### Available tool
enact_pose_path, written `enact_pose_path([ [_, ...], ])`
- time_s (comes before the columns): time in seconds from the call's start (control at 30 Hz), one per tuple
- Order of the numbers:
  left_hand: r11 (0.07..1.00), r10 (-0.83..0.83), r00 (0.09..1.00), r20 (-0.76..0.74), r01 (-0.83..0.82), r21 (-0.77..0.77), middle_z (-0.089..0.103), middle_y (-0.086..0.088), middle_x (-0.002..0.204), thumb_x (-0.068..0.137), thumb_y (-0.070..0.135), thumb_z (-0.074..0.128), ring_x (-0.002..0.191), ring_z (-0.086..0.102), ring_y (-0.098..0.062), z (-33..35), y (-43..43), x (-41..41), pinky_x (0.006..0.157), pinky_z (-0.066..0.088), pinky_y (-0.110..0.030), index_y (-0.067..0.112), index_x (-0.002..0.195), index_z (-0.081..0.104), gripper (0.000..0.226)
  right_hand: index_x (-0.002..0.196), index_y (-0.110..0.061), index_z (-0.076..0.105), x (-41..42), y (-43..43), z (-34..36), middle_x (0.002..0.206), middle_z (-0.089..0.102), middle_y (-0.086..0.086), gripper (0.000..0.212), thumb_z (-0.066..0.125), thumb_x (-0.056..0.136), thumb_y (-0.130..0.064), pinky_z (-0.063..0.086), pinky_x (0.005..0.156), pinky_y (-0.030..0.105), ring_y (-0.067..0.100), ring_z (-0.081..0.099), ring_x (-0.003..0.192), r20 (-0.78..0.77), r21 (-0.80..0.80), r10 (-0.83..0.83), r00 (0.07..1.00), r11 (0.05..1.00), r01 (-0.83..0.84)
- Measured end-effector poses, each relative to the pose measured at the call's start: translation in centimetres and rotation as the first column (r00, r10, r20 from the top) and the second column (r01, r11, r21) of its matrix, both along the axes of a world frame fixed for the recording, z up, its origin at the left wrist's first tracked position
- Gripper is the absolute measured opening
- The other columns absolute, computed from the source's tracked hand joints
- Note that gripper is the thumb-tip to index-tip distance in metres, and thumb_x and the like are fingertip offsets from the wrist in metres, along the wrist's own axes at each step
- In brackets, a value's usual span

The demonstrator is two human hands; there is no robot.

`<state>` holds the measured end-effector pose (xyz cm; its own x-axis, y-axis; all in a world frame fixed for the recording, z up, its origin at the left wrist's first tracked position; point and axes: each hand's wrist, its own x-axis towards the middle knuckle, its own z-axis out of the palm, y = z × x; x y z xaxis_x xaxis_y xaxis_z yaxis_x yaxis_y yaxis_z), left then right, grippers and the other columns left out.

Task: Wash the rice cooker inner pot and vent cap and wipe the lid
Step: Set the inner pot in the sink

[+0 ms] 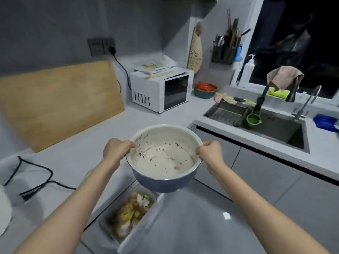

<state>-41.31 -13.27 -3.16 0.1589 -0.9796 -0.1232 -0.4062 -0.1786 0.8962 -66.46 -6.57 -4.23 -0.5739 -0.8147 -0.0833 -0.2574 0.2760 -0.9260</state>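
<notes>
The rice cooker inner pot is blue outside and white inside, with brown specks stuck to its bottom and wall. It hangs in the air in front of the counter corner, above an open waste bin. My left hand grips the pot's left rim and my right hand grips its right rim. A white rounded body, perhaps the rice cooker, shows at the left edge. The vent cap and the lid are not in view.
The steel sink lies at the right with a green cup, a black faucet and a second tap. On the counter are a wooden board, a white oven and a black cord. Below the pot is a waste bin.
</notes>
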Motion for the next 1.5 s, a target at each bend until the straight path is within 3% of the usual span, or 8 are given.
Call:
enact_pose_path([
  [0.5, 0.906, -0.421, 0.907, -0.004, 0.420, 0.045, 0.046, -0.005, 0.055, 0.064, 0.014, 0.065, 0.059, 0.045, -0.023, -1.0, -8.2, -36.5, 0.059, 0.033, -0.031, 0.006, 0.058, 0.050, 0.018, 0.055, 0.000, 0.044, -31.0, 1.4, -3.1, 0.062, 0.041, 0.009, 0.014, 0.053, 0.064, 0.008, 0.029, 0.057, 0.031, 0.021, 0.038, 0.062, 0.007, 0.063, -0.430, 0.903, 0.901, 0.429],
  [0.6, 0.869, -0.486, 0.874, -0.033, 0.486, 0.087, 0.058, -0.008, 0.075, 0.061, 0.020, 0.067, 0.073, 0.054, -0.025, -2.3, -11.9, -43.2, 0.064, 0.040, -0.030, -0.001, 0.083, 0.063, 0.030, 0.053, -0.011, 0.034, -36.5, -0.3, -3.9, 0.061, 0.034, 0.008, 0.027, 0.052, 0.061, 0.008, 0.024, 0.057, 0.031, 0.021, 0.032, 0.063, 0.006, 0.059, -0.490, 0.872, 0.870, 0.489],
  [0.7, 0.814, -0.570, 0.822, -0.010, 0.566, 0.135, 0.063, -0.009, 0.092, 0.056, 0.027, 0.066, 0.088, 0.060, -0.026, -3.7, -16.2, -50.0, 0.073, 0.050, -0.033, 0.005, 0.090, 0.064, 0.040, 0.061, -0.001, 0.048, -42.1, -3.1, -4.9, 0.063, 0.044, 0.008, 0.006, 0.051, 0.059, 0.004, 0.032, 0.058, 0.030, 0.020, 0.040, 0.062, -0.021, 0.074, -0.561, 0.828, 0.825, 0.560],
  [0.9, 0.720, -0.692, 0.715, 0.100, 0.675, 0.162, 0.061, -0.008, 0.080, 0.066, 0.024, 0.066, 0.078, 0.057, -0.024, -4.4, -23.0, -62.1, 0.069, 0.045, -0.034, 0.005, 0.081, 0.063, 0.024, 0.078, 0.000, 0.062, -51.9, -8.4, -5.5, 0.065, 0.058, 0.008, 0.013, 0.055, 0.067, 0.002, 0.038, 0.055, 0.028, 0.024, 0.051, 0.062, -0.098, 0.121, -0.647, 0.756, 0.746, 0.655],
  [0.97, 0.698, -0.716, 0.686, 0.130, 0.695, 0.173, 0.054, -0.005, 0.069, 0.069, 0.023, 0.066, 0.070, 0.051, -0.023, -4.5, -25.0, -66.1, 0.061, 0.039, -0.030, 0.005, 0.075, 0.060, 0.020, 0.078, -0.005, 0.062, -55.1, -10.2, -6.1, 0.066, 0.061, 0.008, 0.015, 0.055, 0.066, 0.001, 0.039, 0.055, 0.028, 0.026, 0.053, 0.062, -0.103, 0.137, -0.683, 0.723, 0.710, 0.690],
  [1.2, 0.669, -0.741, 0.659, 0.129, 0.708, 0.228, 0.055, -0.002, 0.066, 0.073, 0.021, 0.065, 0.079, 0.055, -0.025, -6.4, -30.0, -76.9, 0.070, 0.044, -0.032, 0.010, 0.072, 0.058, 0.013, 0.064, -0.010, 0.053, -65.0, -15.6, -8.2, 0.058, 0.052, 0.006, 0.011, 0.053, 0.067, 0.000, 0.043, 0.051, 0.025, 0.028, 0.052, 0.057, -0.099, 0.228, -0.727, 0.680, 0.649, 0.726],
  [1.33, 0.701, -0.699, 0.711, 0.074, 0.661, 0.267, 0.055, 0.000, 0.071, 0.072, 0.022, 0.065, 0.086, 0.056, -0.025, -9.2, -32.3, -82.0, 0.087, 0.049, -0.039, 0.008, 0.086, 0.060, 0.020, 0.063, -0.009, 0.053, -70.5, -18.5, -10.7, 0.062, 0.053, 0.007, 0.015, 0.054, 0.073, 0.002, 0.037, 0.051, 0.025, 0.026, 0.052, 0.064, -0.099, 0.286, -0.688, 0.719, 0.673, 0.682],
  [1.5, 0.705, -0.663, 0.747, 0.047, 0.603, 0.374, 0.061, -0.003, 0.075, 0.061, 0.031, 0.063, 0.088, 0.060, -0.027, -12.5, -34.8, -87.3, 0.089, 0.049, -0.042, 0.011, 0.079, 0.059, 0.027, 0.076, -0.016, 0.055, -76.4, -21.6, -13.8, 0.074, 0.057, -0.001, 0.013, 0.062, 0.077, -0.005, 0.054, 0.067, 0.034, 0.023, 0.060, 0.077, -0.140, 0.364, -0.596, 0.791, 0.712, 0.601],
])
